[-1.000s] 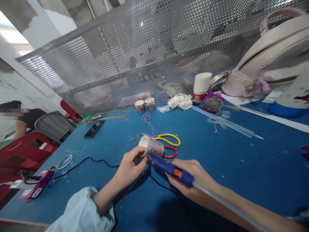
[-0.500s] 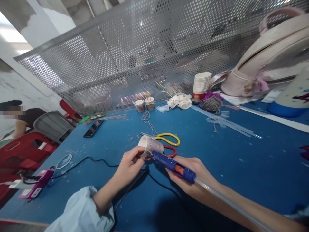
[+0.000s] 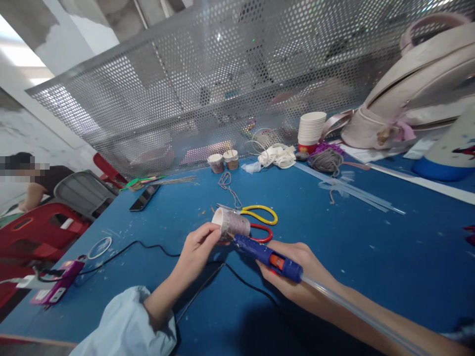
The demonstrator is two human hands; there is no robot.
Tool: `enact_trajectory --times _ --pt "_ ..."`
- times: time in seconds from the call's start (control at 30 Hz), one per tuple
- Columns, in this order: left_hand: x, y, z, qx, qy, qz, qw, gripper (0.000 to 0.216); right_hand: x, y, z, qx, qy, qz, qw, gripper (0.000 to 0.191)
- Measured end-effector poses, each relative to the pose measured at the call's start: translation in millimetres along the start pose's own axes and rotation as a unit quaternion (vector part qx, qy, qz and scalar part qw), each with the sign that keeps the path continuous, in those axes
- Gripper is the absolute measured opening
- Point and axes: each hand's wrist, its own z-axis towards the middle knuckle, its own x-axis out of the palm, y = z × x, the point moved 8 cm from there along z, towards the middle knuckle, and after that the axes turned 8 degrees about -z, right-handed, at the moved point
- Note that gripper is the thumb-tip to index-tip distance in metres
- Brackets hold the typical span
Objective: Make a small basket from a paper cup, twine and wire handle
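My left hand (image 3: 200, 247) pinches the rim of a paper cup (image 3: 237, 223) that lies on its side, its wall wound with greyish yarn. In my right hand (image 3: 293, 269) is a blue glue gun (image 3: 260, 251), a long clear glue stick (image 3: 345, 296) jutting from its back end. The gun's nozzle meets or nearly touches the cup's lower side, close to my left fingertips. Just behind the cup lie scissors (image 3: 260, 213) with one yellow and one red handle; the cup hides part of them. A strand of grey yarn (image 3: 232, 189) trails away beyond the scissors.
A black cord (image 3: 156, 247) crosses the blue table (image 3: 326, 316) from a purple power strip (image 3: 61, 282). Farther back are a phone (image 3: 144, 198), two small wrapped cups (image 3: 223, 162), stacked paper cups (image 3: 311, 131), a yarn ball (image 3: 326, 160), glue sticks (image 3: 356, 188) and a backpack (image 3: 411, 99). A person sits far left.
The cup has turned slightly in my left fingers, so more of its yarn-wound side shows. The glue gun stays at nearly the same spot.
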Motion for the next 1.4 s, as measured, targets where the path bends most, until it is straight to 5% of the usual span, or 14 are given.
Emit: enact_trajectory --times 0.23,0.5,0.9,1.4 --pt "-3 2 2 0.008 -0.016 0.002 1.000 0.028 -2 0 1 0.009 -0.004 0.031 0.999 0.010" --pt "-9 -11 -1 0.099 -0.045 0.194 0.975 0.023 -6 2 0 0.026 -0.028 0.035 0.999 0.011" --pt "10 -11 -10 0.228 0.021 0.385 0.894 0.033 -14 1 6 0.013 -0.072 0.023 0.997 0.018" --pt "21 -20 -16 0.275 0.055 0.423 0.862 0.035 -22 5 7 0.051 -0.058 0.025 0.997 0.020"
